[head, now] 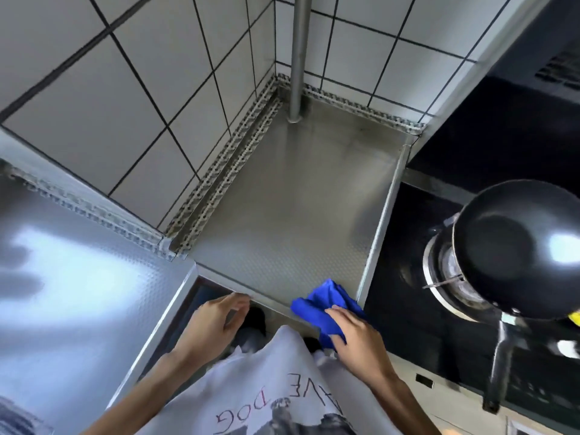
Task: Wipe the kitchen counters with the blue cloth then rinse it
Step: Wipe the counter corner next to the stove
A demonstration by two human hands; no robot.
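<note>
The blue cloth (323, 304) lies bunched on the near right corner of the steel counter (282, 215), hanging partly over its front edge. My right hand (354, 334) lies on top of the cloth and grips it. My left hand (213, 321) is at the counter's front edge to the left, fingers apart and slightly curled, fingertips touching the rim, holding nothing.
A steel pole (298, 58) rises from the counter's far corner against the tiled wall (141, 105). A black stove (439, 293) with a black wok (521, 249) on its burner sits at the right. Another textured steel counter (78, 277) runs at the left.
</note>
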